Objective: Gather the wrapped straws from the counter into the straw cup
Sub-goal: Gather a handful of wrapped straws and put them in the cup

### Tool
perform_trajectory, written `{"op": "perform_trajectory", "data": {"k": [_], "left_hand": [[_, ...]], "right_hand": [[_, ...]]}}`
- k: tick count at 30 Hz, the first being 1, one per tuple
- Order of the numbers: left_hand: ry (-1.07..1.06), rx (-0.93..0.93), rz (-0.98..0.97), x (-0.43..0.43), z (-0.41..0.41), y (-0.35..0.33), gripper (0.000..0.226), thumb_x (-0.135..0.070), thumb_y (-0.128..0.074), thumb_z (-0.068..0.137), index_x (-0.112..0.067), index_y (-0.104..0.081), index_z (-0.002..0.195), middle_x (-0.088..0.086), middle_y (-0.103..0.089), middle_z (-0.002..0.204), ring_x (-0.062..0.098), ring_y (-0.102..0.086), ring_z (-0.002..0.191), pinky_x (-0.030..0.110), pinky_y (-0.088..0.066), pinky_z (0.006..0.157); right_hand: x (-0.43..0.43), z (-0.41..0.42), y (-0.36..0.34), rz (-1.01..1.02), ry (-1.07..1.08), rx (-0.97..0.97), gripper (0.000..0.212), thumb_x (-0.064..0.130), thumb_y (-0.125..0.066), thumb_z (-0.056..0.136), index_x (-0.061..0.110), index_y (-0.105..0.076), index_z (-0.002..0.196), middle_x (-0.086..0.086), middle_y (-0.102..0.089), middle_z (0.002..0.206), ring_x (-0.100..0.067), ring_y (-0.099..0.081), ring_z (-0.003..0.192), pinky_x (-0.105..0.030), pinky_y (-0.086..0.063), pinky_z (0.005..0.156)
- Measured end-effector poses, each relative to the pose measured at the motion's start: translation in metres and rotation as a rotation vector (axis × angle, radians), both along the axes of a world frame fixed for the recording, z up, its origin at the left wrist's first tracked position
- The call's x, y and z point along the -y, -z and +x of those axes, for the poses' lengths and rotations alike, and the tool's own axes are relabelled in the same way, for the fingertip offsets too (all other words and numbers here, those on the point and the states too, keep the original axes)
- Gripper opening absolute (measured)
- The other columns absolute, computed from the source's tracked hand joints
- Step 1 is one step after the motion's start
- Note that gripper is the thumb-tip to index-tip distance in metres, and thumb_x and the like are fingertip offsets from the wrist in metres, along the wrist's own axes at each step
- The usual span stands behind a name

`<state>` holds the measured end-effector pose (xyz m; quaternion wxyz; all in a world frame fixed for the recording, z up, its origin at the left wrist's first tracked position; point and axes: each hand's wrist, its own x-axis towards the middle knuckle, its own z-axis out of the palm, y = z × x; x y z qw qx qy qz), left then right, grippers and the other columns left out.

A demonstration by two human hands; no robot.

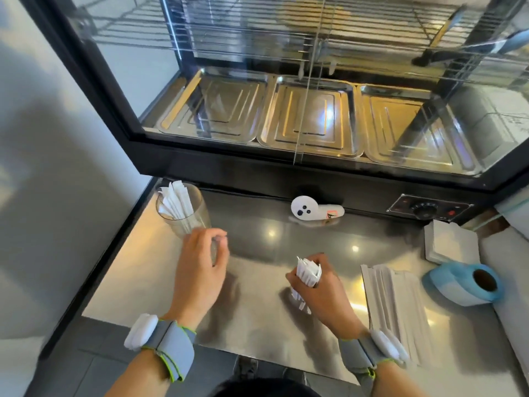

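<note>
While gripped by right hand [317, 285]: one straw bundle [307, 272], one cup [183, 210].

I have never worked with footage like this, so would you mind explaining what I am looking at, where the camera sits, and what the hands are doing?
There is no machine here: a person works with two bare hands, and the single picture comes from a camera worn on the head, looking down. Each wrist wears a grey strap with a white pad. The right hand grips a bundle of wrapped straws, upright on the steel counter. The left hand reaches beside the straw cup, a clear glass already holding straws; whether it touches the glass is unclear. More loose straws lie to the right, near a blue tape roll and napkins. Behind is a glass display case with metal trays.
</note>
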<state>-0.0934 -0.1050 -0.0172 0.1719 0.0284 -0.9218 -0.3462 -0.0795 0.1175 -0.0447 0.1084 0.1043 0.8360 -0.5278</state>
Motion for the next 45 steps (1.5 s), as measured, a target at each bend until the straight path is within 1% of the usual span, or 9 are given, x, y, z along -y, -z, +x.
{"op": "perform_trajectory", "data": {"k": [3, 7, 12, 19, 26, 30, 36, 42, 45], "left_hand": [[-0.132, -0.093, 0.020, 0.020, -0.006, -0.010, 0.004, -0.012, -0.055, 0.088, -0.014, -0.056, 0.091, 0.004, -0.058, 0.089, 0.024, -0.050, 0.086, 0.019, -0.033, 0.080], [-0.284, -0.166, 0.036, 0.048, -0.013, -0.019, 0.008, -0.018, -0.055, 0.088, -0.012, -0.053, 0.093, 0.009, -0.053, 0.093, 0.025, -0.046, 0.086, 0.030, -0.038, 0.080], [-0.291, -0.046, -0.006, 0.080, -0.032, -0.023, 0.036, -0.026, -0.060, 0.084, -0.008, -0.050, 0.113, 0.015, -0.053, 0.111, 0.031, -0.043, 0.105, 0.036, -0.033, 0.097], [-0.113, 0.261, 0.208, 0.090, -0.067, -0.025, 0.061, -0.034, -0.057, 0.086, -0.011, -0.035, 0.138, 0.014, -0.041, 0.139, 0.027, -0.040, 0.129, 0.041, -0.032, 0.110], [-0.100, 0.244, 0.241, 0.092, -0.072, -0.022, 0.038, -0.024, -0.034, 0.094, 0.005, -0.047, 0.113, 0.030, -0.050, 0.118, 0.039, -0.044, 0.114, 0.052, -0.037, 0.100], [-0.077, 0.222, 0.260, 0.093, -0.069, -0.019, 0.036, -0.022, -0.026, 0.098, 0.005, -0.045, 0.112, 0.027, -0.051, 0.118, 0.035, -0.043, 0.113, 0.047, -0.036, 0.100], [-0.113, 0.187, 0.380, 0.097, -0.066, -0.015, 0.039, -0.030, -0.026, 0.099, -0.017, -0.044, 0.131, 0.006, -0.050, 0.132, 0.018, -0.045, 0.121, 0.026, -0.033, 0.101], [-0.106, 0.184, 0.394, 0.100, -0.061, -0.009, 0.042, -0.035, -0.029, 0.098, -0.020, -0.040, 0.135, 0.002, -0.049, 0.138, 0.017, -0.046, 0.124, 0.035, -0.035, 0.108], [-0.162, 0.176, 0.453, 0.102, -0.055, -0.003, 0.033, -0.035, -0.032, 0.096, -0.016, -0.052, 0.115, 0.001, -0.057, 0.117, 0.017, -0.052, 0.108, 0.031, -0.040, 0.092]], "right_hand": [[0.000, -0.003, -0.002, 0.188, -0.012, -0.010, 0.031, 0.037, -0.070, 0.086, 0.016, -0.048, 0.088, -0.011, -0.065, 0.083, -0.033, -0.065, 0.070, -0.042, -0.054, 0.065], [0.008, -0.011, -0.008, 0.140, -0.033, 0.035, 0.033, 0.043, -0.070, 0.084, 0.011, -0.067, 0.087, -0.005, -0.073, 0.075, -0.025, -0.067, 0.067, -0.036, -0.055, 0.065], [0.041, -0.018, -0.026, -0.021, -0.115, 0.012, 0.034, 0.034, -0.070, 0.086, 0.012, -0.069, 0.059, 0.004, -0.068, 0.046, 0.001, -0.052, 0.038, -0.008, -0.039, 0.042], [0.091, -0.049, -0.077, -0.160, -0.233, -0.184, 0.015, 0.029, -0.068, 0.087, 0.027, -0.073, 0.074, 0.007, -0.074, 0.066, -0.005, -0.063, 0.057, -0.029, -0.055, 0.054], [0.134, -0.085, -0.118, -0.203, -0.072, -0.366, 0.025, 0.032, -0.069, 0.087, 0.040, -0.070, 0.063, 0.004, -0.073, 0.062, -0.010, -0.065, 0.050, -0.028, -0.055, 0.050], [0.157, -0.101, -0.121, -0.218, -0.036, -0.342, 0.027, 0.030, -0.067, 0.086, 0.027, -0.069, 0.060, -0.006, -0.072, 0.060, -0.014, -0.064, 0.047, -0.036, -0.058, 0.053], [0.186, -0.120, -0.094, -0.059, -0.084, -0.240, 0.022, 0.035, -0.065, 0.082, 0.015, -0.072, 0.078, -0.010, -0.073, 0.075, -0.028, -0.071, 0.070, -0.048, -0.061, 0.073], [0.187, -0.128, -0.075, 0.228, -0.246, -0.233, 0.035, 0.044, -0.070, 0.079, 0.014, -0.057, 0.093, -0.004, -0.062, 0.095, -0.022, -0.061, 0.081, -0.034, -0.048, 0.068], [0.184, -0.128, -0.073, 0.370, -0.445, -0.235, 0.049, 0.045, -0.071, 0.079, 0.015, -0.055, 0.114, -0.004, -0.052, 0.107, -0.021, -0.056, 0.090, -0.029, -0.041, 0.075]]}}
